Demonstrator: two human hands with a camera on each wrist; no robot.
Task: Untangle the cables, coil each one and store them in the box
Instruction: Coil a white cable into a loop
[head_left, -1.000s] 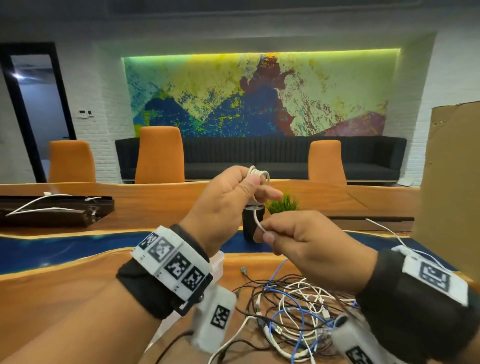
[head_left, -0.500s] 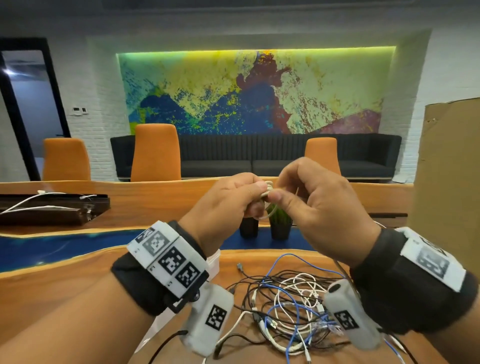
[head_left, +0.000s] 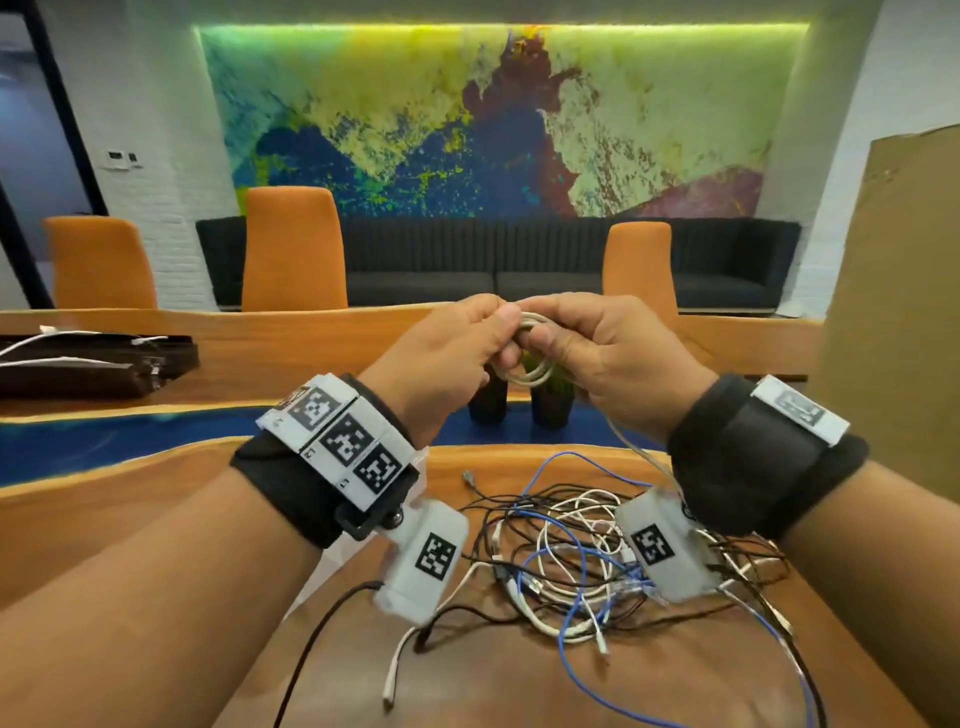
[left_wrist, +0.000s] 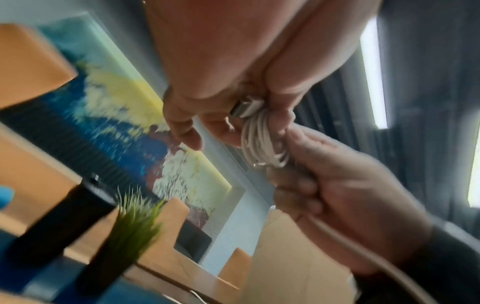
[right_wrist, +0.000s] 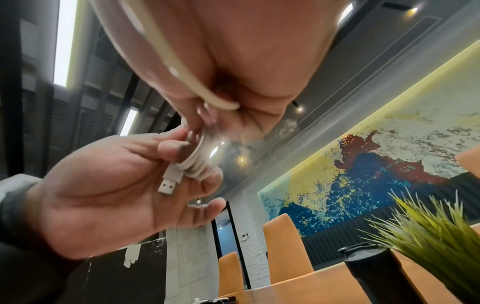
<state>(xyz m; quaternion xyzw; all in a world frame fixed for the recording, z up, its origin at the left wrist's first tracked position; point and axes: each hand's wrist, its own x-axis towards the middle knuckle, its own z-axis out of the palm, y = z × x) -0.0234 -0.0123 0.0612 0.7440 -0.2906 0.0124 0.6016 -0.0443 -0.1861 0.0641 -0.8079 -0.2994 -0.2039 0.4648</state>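
Observation:
I hold a small coil of white cable in the air in front of me, between both hands. My left hand pinches the coil's left side, with the USB plug lying against its fingers. My right hand pinches the coil from the right. The loose tail of that cable drops past my right wrist to the tangle of black, white and blue cables on the wooden table. The left wrist view shows the coil and the plug up close.
A tall cardboard box wall stands at the right. A white container shows partly under my left wrist. A black tumbler and a potted grass plant stand beyond my hands. A dark tray with white cables lies far left.
My right hand has come up from below the coil to meet the left hand, laying more cable onto the coil. Both hands now sit together, slightly lower.

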